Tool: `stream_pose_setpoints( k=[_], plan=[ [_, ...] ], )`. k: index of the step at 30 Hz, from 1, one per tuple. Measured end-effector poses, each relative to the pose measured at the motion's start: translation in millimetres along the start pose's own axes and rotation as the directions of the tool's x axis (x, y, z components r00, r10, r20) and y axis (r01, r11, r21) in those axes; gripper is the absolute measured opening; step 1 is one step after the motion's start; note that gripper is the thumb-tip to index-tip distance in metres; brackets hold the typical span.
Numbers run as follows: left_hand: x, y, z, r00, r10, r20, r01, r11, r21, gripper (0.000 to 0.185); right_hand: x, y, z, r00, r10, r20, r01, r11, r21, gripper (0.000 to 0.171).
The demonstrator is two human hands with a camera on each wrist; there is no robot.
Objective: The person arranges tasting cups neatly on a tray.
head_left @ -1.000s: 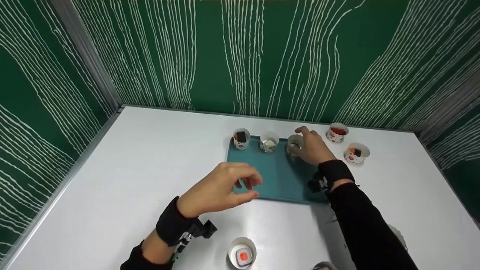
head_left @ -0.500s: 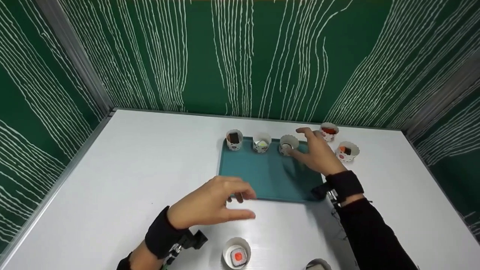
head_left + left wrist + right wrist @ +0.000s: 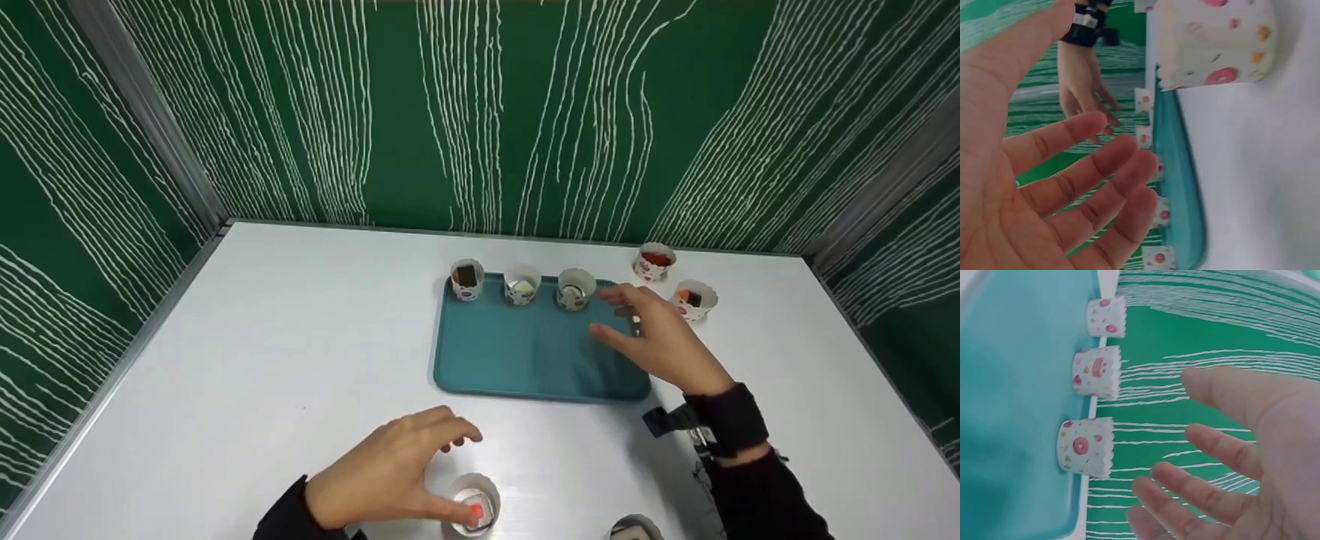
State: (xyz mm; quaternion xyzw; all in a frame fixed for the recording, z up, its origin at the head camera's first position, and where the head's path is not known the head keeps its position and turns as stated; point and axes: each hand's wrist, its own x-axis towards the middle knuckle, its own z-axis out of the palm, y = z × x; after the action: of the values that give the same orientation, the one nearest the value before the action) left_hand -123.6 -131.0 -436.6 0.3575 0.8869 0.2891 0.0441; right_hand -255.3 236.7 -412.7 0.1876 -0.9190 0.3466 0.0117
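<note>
The paper cup with the orange-topped piece stands on the desk near the front edge, well short of the teal tray. Your left hand arches over it, fingers loosely spread, thumb at its rim, gripping nothing. Close on the wall evenly; thin paper likely crushes. Your right hand hovers open above the tray's right end.

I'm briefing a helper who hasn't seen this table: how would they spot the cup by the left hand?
Start at the teal tray; come toward the table's near edge. The paper cup by the left hand stands alone, holding an orange-topped piece.
</note>
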Motion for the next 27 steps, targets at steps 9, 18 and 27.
stream_pose_setpoints(
  k=[9,18,27],
  plan=[
    [-17.3,-2.9,16.7,0.999,-0.004,0.038,0.005,0.999,-0.047,0.069,-20.6,-9.7,4.3,1.000,-0.028,0.012,0.027,0.999,0.040,0.045],
    [-17.6,-5.5,28.4,0.997,-0.023,0.079,0.032,0.994,-0.107,0.055,-29.3,-11.0,9.4,0.999,-0.030,0.035,0.028,0.998,0.057,0.045],
    [-17.9,-6.7,36.4,0.999,0.006,0.052,0.000,0.991,-0.131,0.050,-32.0,-14.0,7.9,0.998,-0.037,0.045,0.034,0.998,0.061,0.046]
  ],
)
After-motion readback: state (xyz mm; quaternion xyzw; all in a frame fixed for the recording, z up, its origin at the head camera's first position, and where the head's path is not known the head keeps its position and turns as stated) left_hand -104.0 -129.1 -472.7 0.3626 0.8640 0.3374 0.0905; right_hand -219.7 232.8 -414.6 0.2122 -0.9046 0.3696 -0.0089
